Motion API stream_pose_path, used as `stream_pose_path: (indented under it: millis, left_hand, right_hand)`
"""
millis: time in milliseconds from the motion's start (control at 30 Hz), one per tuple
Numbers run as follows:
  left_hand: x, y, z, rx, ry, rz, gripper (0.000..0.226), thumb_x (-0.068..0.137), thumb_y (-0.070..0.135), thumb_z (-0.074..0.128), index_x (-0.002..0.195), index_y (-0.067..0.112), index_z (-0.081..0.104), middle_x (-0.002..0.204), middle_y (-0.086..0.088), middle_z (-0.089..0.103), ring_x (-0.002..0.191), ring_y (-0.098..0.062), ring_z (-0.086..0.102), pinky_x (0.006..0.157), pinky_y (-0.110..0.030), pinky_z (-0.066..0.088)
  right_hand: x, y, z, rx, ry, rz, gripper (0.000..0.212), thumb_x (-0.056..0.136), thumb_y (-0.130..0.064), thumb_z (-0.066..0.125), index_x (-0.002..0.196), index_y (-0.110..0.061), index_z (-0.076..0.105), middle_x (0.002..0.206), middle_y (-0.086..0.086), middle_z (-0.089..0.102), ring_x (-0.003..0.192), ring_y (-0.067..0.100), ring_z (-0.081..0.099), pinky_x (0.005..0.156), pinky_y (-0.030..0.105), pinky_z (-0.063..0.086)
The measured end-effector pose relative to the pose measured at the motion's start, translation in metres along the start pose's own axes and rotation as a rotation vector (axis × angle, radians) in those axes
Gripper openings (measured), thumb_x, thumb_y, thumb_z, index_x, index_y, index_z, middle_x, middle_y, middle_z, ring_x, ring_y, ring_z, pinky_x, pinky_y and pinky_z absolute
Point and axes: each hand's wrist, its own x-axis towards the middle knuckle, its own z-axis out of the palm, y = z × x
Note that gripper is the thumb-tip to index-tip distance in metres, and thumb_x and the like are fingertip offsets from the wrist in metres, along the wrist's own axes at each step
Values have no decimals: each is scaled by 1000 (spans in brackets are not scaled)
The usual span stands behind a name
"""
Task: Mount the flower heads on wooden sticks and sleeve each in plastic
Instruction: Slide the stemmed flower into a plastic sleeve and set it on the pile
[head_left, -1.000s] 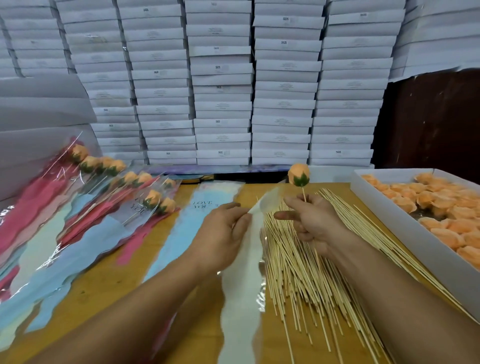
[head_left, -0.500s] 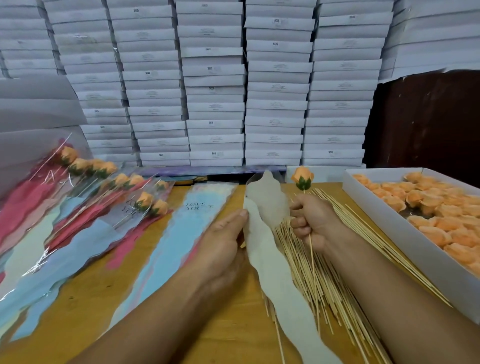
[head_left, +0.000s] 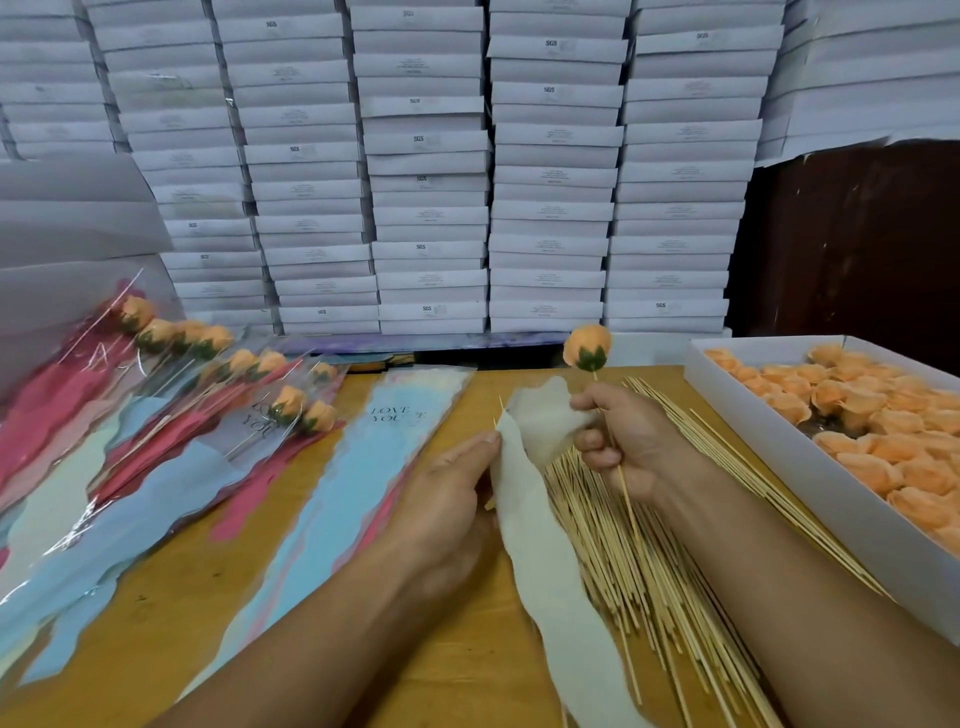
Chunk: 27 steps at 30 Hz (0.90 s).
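A: Flower head (head_left: 587, 347), orange with green sepals, mounted on a wooden stick (head_left: 623, 486). Right hand (head_left: 626, 444) has fingers curled round the stick, holding it upright, bloom just above the fist.

B: Surface and room?

A: Wooden tabletop (head_left: 156, 618), yellow-brown. Behind it a wall of stacked white boxes (head_left: 426, 171), many columns, floor of view to top. Dark brown panel (head_left: 852, 239) at right rear.

B: Any writing?

A: "SGS" printed on several box fronts; smaller lines under it too fine to read. "LOVE YOU" on the flat plastic sleeves (head_left: 363, 467) lying mid-table, blue and pink print.

B: Left hand?

A: Left hand (head_left: 452, 499) pinches the edge of a pale sleeve (head_left: 535, 545), thumb on top. Sleeve's upper end rises to the right hand, whose thumb and forefinger also nip it, just beside the stick. Sleeve's lower end trails toward the camera over the tabletop.

B: So flower relative to sleeve?

A: Bloom above the sleeve's mouth; whether the stick's lower part is inside the sleeve, cannot tell.

B: Supplies?

A: Loose pile of sticks (head_left: 649, 571) under and in front of the right hand. White tray (head_left: 779, 457) at right, full of orange flower heads. At left, finished sleeved flowers (head_left: 218, 364) fanned out, heads toward the boxes.
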Motion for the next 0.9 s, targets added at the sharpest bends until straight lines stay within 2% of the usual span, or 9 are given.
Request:
stream_pose_path:
  millis: [133, 233, 300, 400, 533, 633, 733, 800, 900]
  left_hand:
    - [-5, 7, 0, -122, -127, -202, 43, 102, 33, 48, 124, -2, 60, 125, -31, 62, 116, -51, 60, 99, -63, 48]
    - [-6, 13, 0, -150, -243, -299, 81, 96, 67, 40, 138, 0, 54, 132, -32, 55, 118, -44, 52, 115, -57, 32]
    - [-5, 16, 0, -33, -230, -264, 90, 86, 78, 45, 134, 3, 59, 123, -28, 61, 113, -38, 57, 112, -54, 39]
    - [-7, 25, 5, 247, -175, -164, 56, 83, 63, 61, 106, 14, 77, 105, -14, 75, 96, -25, 72, 89, -43, 58]
    - [2, 40, 15, 531, -63, -133, 42, 89, 34, 72, 122, 9, 65, 107, -15, 75, 104, -34, 70, 96, -55, 54]
    - [13, 46, 20, 459, -45, -231, 25, 97, 9, 62, 118, -3, 58, 101, -24, 72, 85, -34, 72, 79, -48, 61]
    - [21, 52, 21, 285, 10, -358, 11, 103, 10, 51, 101, -1, 52, 83, -20, 69, 71, -30, 68, 62, -46, 58]
    - [27, 55, 19, 205, 50, -384, 13, 104, 10, 47, 102, -2, 51, 84, -21, 68, 71, -30, 67, 56, -46, 58]
    - [30, 55, 14, 176, 79, -404, 10, 104, 8, 48, 104, -2, 50, 89, -21, 67, 70, -30, 66, 47, -44, 59]
  right_hand:
    - [1, 0, -1, -50, -5, -18, 26, 87, 12, 60, 90, -12, 50, 66, 4, 47, 36, 5, 36, 28, 15, 19]
    - [-1, 0, -3, -220, 14, -40, 37, 82, 5, 74, 108, -12, 54, 73, 6, 59, 37, 6, 37, 29, 18, 22]
    - [-2, 1, -3, -308, 37, -68, 44, 77, 0, 82, 111, -15, 57, 65, 3, 63, 37, 6, 36, 31, 18, 23]
    - [-3, 4, -1, -343, 33, -93, 49, 73, -7, 87, 112, -17, 57, 60, 1, 63, 35, 5, 34, 32, 17, 24]
    - [-3, 6, 0, -397, -7, -58, 52, 71, -14, 90, 111, -18, 57, 67, 4, 68, 36, 5, 36, 32, 19, 25]
    - [-3, 5, 2, -355, -21, -10, 40, 79, -28, 85, 108, -15, 60, 71, 2, 63, 39, 6, 35, 31, 19, 24]
    - [-1, 2, 1, -258, -14, 46, 38, 86, -41, 77, 110, -17, 61, 88, 9, 73, 39, 4, 35, 30, 17, 23]
    - [-1, 0, 1, -243, -26, 59, 40, 85, -41, 79, 109, -16, 59, 76, 8, 73, 37, 4, 35, 30, 16, 23]
    - [-2, 3, 3, -265, -68, 51, 36, 83, -22, 82, 105, -13, 55, 55, 0, 64, 37, 4, 34, 29, 16, 23]
